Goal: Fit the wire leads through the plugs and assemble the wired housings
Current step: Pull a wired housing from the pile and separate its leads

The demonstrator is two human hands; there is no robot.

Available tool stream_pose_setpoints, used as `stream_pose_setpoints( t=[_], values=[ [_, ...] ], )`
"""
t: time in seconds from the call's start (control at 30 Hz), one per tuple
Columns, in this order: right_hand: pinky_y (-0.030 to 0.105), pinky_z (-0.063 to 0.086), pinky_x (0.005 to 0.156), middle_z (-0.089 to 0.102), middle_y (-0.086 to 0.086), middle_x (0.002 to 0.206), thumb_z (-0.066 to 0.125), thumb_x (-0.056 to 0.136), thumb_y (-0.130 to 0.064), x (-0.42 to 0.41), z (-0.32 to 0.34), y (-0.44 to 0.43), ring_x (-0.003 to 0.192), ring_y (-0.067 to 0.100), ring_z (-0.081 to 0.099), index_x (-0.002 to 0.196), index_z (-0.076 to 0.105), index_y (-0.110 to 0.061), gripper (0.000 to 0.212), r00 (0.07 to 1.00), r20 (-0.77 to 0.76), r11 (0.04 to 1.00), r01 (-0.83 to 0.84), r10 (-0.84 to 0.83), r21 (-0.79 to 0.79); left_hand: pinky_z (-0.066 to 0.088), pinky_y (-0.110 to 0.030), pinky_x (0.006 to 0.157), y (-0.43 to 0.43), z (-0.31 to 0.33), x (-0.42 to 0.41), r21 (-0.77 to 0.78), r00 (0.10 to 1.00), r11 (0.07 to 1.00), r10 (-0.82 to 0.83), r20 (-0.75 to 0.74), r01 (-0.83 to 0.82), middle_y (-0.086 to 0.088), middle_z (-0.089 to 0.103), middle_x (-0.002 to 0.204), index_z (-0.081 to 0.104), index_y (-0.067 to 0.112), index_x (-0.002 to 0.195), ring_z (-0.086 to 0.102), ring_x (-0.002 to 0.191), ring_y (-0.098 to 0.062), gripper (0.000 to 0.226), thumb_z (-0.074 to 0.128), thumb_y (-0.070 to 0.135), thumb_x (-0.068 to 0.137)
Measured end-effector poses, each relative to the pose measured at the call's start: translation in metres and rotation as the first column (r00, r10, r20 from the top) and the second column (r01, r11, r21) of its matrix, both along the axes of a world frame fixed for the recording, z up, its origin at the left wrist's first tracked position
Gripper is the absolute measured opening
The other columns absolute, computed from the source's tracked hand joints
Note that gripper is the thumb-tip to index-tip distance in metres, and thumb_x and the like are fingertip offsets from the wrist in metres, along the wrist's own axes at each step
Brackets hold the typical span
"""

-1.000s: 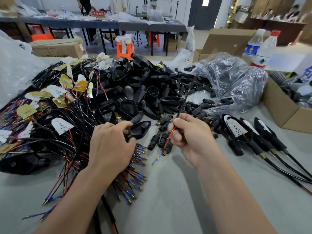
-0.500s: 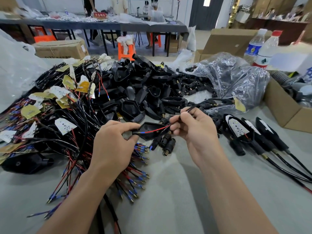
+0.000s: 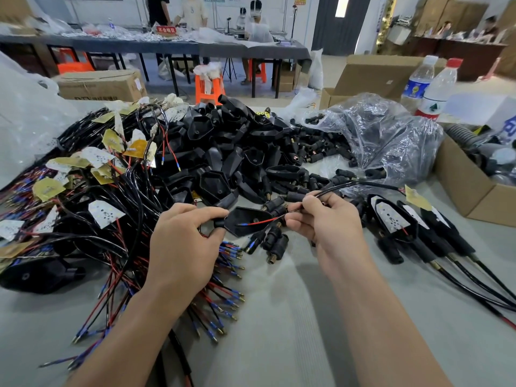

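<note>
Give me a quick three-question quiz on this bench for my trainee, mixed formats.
1. True or false: the left hand holds the black housing by its narrow end.
2. The lead lying in that housing is: A red, B green, C white.
3. Fill in: the finished wired housings lie to the ___ of the right hand.
Key: 1 true; 2 A; 3 right.

Assembly workshop, heaped black housings (image 3: pixel 223 152), wire bundles (image 3: pixel 92 213), cardboard boxes (image 3: pixel 472 188)
</note>
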State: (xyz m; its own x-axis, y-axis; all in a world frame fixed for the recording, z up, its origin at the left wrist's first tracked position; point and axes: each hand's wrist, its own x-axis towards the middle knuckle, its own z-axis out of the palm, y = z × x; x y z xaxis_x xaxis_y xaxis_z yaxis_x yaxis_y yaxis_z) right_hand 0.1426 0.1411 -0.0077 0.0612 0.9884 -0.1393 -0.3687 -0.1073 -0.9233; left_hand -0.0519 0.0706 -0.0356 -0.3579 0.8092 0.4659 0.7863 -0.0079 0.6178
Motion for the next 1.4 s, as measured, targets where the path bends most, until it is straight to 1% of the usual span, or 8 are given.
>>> stream_pose_setpoints(
  t=[0.47, 0.7, 0.93, 1.1, 1.2, 1.27, 1.33, 1.4],
  values=[
    [0.025, 0.059, 0.06, 0.073, 0.015, 0.072, 0.053, 0.099, 0.005, -0.007, -0.002, -0.001, 0.063, 0.025, 0.073, 0.092, 0.056, -0.002, 0.011, 0.965, -0.157, 0.976, 0.218, -0.212, 0.018, 0.04, 0.001, 0.08, -0.004, 0.005, 0.007, 0.033, 0.974, 0.989, -0.15, 0.171, 0.147, 0.02, 0.067, 0.096, 0.078, 0.048, 0.097, 0.063, 0.092, 0.005, 0.039, 0.088, 0.015, 0.077],
    [0.025, 0.06, 0.062, 0.074, 0.014, 0.073, 0.054, 0.095, 0.014, -0.012, 0.003, -0.008, 0.064, 0.022, 0.072, 0.094, 0.059, 0.002, 0.012, 0.987, -0.146, 0.993, 0.073, -0.059, 0.095, 0.034, 0.006, 0.076, -0.006, 0.011, 0.008, 0.074, 0.979, 0.996, -0.056, 0.195, 0.043, 0.021, 0.066, 0.093, 0.078, 0.045, 0.098, 0.057, 0.09, 0.02, 0.031, 0.088, 0.025, 0.078],
    [0.024, 0.059, 0.057, 0.071, 0.018, 0.072, 0.052, 0.096, 0.016, -0.013, 0.007, -0.015, 0.058, 0.021, 0.07, 0.083, 0.056, -0.004, 0.024, 0.968, -0.179, 0.984, -0.173, 0.176, 0.033, 0.035, 0.005, 0.079, -0.007, 0.011, 0.009, 0.066, 0.987, 0.997, -0.049, 0.151, 0.039, 0.022, 0.065, 0.096, 0.078, 0.045, 0.102, 0.058, 0.096, 0.012, 0.032, 0.088, 0.026, 0.078],
    [0.022, 0.048, 0.047, 0.069, 0.032, 0.08, 0.068, 0.086, 0.01, -0.019, 0.002, -0.02, 0.048, 0.014, 0.057, 0.081, 0.068, -0.007, 0.019, 0.966, 0.129, 0.962, -0.239, 0.223, 0.128, 0.047, -0.003, 0.071, -0.009, 0.012, 0.013, 0.084, 0.952, 0.988, -0.149, 0.267, 0.131, 0.024, 0.074, 0.08, 0.079, 0.046, 0.094, 0.069, 0.078, 0.007, 0.029, 0.09, 0.028, 0.074],
    [0.031, 0.058, 0.07, 0.078, -0.003, 0.083, 0.081, 0.076, -0.006, -0.023, -0.003, -0.024, 0.068, 0.006, 0.069, 0.073, 0.079, -0.025, 0.02, 0.889, 0.45, 0.953, -0.203, 0.083, 0.226, 0.055, -0.011, 0.068, -0.008, 0.012, 0.013, 0.084, 0.907, 0.978, -0.209, 0.365, 0.191, 0.021, 0.075, 0.075, 0.081, 0.043, 0.091, 0.073, 0.07, 0.001, 0.03, 0.091, 0.021, 0.074],
    [0.025, 0.051, 0.095, 0.072, -0.023, 0.116, 0.082, 0.071, -0.024, -0.024, -0.002, -0.023, 0.106, -0.008, 0.064, 0.076, 0.079, -0.042, 0.019, 0.809, 0.587, 0.952, -0.152, -0.036, 0.267, 0.061, -0.021, 0.073, -0.004, 0.012, 0.012, 0.071, 0.862, 0.97, -0.241, 0.447, 0.234, 0.015, 0.078, 0.079, 0.082, 0.042, 0.091, 0.076, 0.076, -0.004, 0.035, 0.089, 0.011, 0.077],
    [0.028, 0.045, 0.105, 0.066, -0.018, 0.132, 0.077, 0.069, -0.034, -0.022, 0.0, -0.021, 0.12, -0.005, 0.058, 0.092, 0.078, -0.044, 0.025, 0.832, 0.554, 0.956, -0.188, 0.033, 0.225, 0.061, -0.025, 0.079, -0.001, 0.012, 0.01, 0.107, 0.794, 0.957, -0.285, 0.538, 0.27, 0.007, 0.08, 0.084, 0.082, 0.04, 0.092, 0.078, 0.082, -0.012, 0.044, 0.082, -0.002, 0.081],
    [0.038, 0.054, 0.099, 0.073, -0.007, 0.119, 0.077, 0.078, -0.027, -0.02, -0.002, -0.017, 0.109, 0.011, 0.069, 0.117, 0.071, -0.037, 0.041, 0.914, 0.318, 0.943, -0.306, 0.252, 0.134, 0.06, -0.021, 0.081, 0.001, 0.012, 0.008, 0.16, 0.73, 0.949, -0.312, 0.608, 0.272, 0.002, 0.081, 0.088, 0.083, 0.037, 0.093, 0.079, 0.085, -0.017, 0.049, 0.075, -0.011, 0.083]
  ],
)
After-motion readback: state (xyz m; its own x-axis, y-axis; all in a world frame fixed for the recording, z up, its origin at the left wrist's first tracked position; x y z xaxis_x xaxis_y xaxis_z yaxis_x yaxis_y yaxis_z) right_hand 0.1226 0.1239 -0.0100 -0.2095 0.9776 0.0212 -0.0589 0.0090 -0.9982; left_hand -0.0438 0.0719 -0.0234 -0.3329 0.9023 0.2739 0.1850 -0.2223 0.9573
